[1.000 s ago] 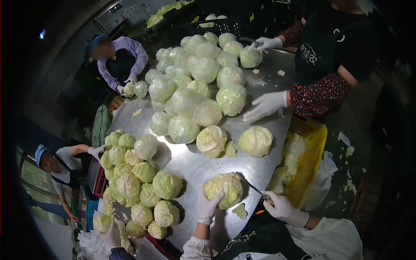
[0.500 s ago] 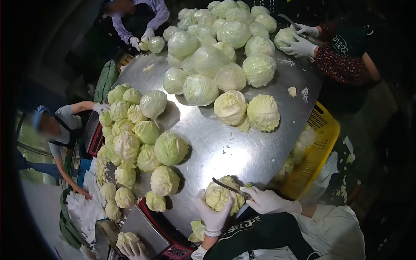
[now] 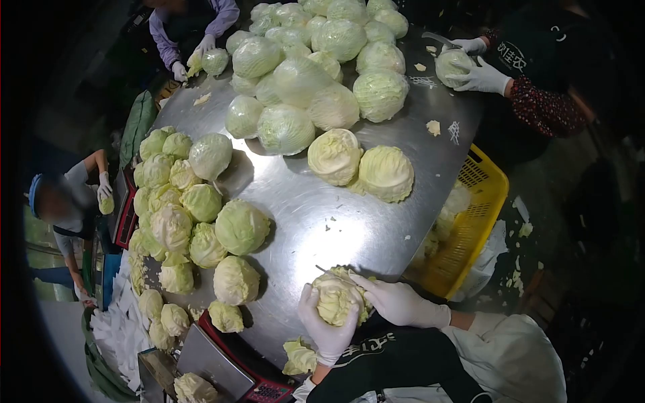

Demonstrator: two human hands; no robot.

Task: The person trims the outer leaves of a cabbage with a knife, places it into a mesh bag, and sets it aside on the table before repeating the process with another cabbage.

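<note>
My left hand point(image 3: 329, 329), in a white glove, cups a pale green cabbage point(image 3: 334, 302) from its near left side at the table's front edge. In my right hand point(image 3: 406, 302), also gloved, is a knife point(image 3: 328, 271); its dark, thin blade lies over the top of the cabbage, and the handle is hidden by my fingers. A loose cabbage leaf point(image 3: 299, 356) lies just left of my left wrist. Trimmed cabbages point(image 3: 236, 279) stand to the left, and two more cabbages point(image 3: 386, 173) sit farther up the table.
Wrapped cabbages point(image 3: 289, 80) are piled on the far part of the metal table point(image 3: 302, 221). A yellow crate point(image 3: 487, 215) stands at the right edge. A scale point(image 3: 215, 363) bears a cabbage point(image 3: 195, 388) at lower left. Three co-workers stand around, one with a knife point(image 3: 438, 39).
My right hand has moved inward, bringing the knife over the cabbage. The left co-worker has lifted a cabbage. A gloved hand has left the cabbage on the scale. The view has shifted slightly.
</note>
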